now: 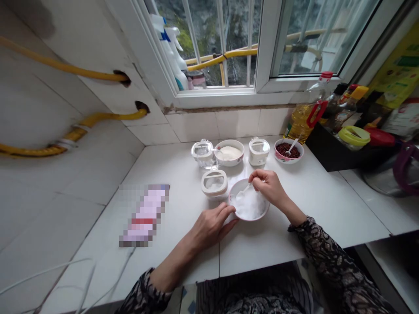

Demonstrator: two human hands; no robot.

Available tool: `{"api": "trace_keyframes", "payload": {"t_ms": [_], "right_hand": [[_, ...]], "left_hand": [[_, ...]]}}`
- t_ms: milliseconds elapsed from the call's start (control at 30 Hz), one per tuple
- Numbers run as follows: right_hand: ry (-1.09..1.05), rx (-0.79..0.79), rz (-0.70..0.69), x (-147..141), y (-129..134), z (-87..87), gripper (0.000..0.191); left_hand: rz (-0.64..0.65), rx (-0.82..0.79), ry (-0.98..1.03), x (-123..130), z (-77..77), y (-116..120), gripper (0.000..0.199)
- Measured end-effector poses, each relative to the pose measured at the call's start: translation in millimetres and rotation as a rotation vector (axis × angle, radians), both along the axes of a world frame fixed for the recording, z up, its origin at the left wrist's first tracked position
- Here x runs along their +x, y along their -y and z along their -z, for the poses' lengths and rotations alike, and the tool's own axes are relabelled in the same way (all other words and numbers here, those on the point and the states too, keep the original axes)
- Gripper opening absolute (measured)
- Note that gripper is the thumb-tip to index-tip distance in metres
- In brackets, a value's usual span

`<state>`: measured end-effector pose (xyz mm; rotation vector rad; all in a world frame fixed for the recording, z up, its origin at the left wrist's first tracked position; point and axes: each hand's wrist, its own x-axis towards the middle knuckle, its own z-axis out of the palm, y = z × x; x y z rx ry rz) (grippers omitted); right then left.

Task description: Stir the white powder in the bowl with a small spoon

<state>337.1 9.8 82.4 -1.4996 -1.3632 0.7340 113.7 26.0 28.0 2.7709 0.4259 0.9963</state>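
Note:
A bowl with a pink rim (266, 212) stands on the counter, filled with a white, grainy substance (250, 205). My left hand (211, 224) holds the bowl at its left side, fingertips on the rim and thumb lower down. Between the fingers of my right hand (268, 186) is the handle of a small white spoon (242, 192), its tip in the white substance. Just behind my left hand is a clear seasoning jar with a white-framed lid (214, 183). Behind it stand a similar jar (202, 153), a bowl of off-white powder (229, 152) with a spoon, and another jar (259, 151).
A bowl of dark red beans (289, 151) with a white spoon sits at the back right. Beside it are an oil bottle (303, 113) and a black rack (324, 148) of condiments. A blurred-out phone-like object (145, 216) with a cable lies left. A window (222, 43) is behind.

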Motion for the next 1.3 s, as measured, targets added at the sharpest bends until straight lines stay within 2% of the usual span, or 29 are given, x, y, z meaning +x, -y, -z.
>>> {"api": "trace_keyframes", "payload": {"t_ms": [300, 467, 600, 767, 800, 867, 967, 1067, 1167, 1300], "right_hand": [[-0.358, -0.104, 0.001, 6.5, -6.7, -1.1, 0.013], [-0.453, -0.015, -0.025, 2.2, -5.3, -4.2, 0.012], [-0.276, 0.197, -0.046, -14.5, -0.1, -2.7, 0.016], [0.391, 0.503, -0.199, -29.3, 4.5, 1.4, 0.022], [0.472, 0.544, -0.216, -29.0, 5.1, 0.9, 0.023], [0.494, 0.590, -0.190, -24.7, 6.3, -2.1, 0.022], [0.390, 0.552, -0.065, -12.2, 7.8, -8.2, 0.019], [0.383, 0.456, 0.024, -0.8, 8.0, -10.4, 0.018], [0.465, 0.379, -0.003, 1.7, 7.0, -6.6, 0.018], [0.567, 0.273, -0.116, -5.7, 5.5, 1.5, 0.018]], "left_hand": [[-0.012, 0.016, -0.017, 0.6, 0.3, -0.1, 0.015], [-0.009, 0.013, -0.013, 1.0, -0.1, -0.1, 0.014], [-0.009, 0.010, -0.004, 1.2, 0.3, 0.0, 0.014], [-0.017, 0.022, -0.013, 1.0, 0.3, 0.4, 0.015], [-0.020, 0.024, -0.017, 0.9, 0.3, 0.4, 0.015], [-0.024, 0.025, -0.024, 0.7, 0.3, 0.3, 0.015], [-0.018, 0.016, -0.023, 0.4, 0.6, 0.0, 0.015], [-0.010, -0.003, -0.016, 0.1, 0.6, 0.1, 0.015], [-0.006, -0.012, -0.014, -0.1, 0.0, 0.3, 0.015], [-0.002, -0.015, -0.020, -0.1, -1.0, 0.3, 0.014]]}}
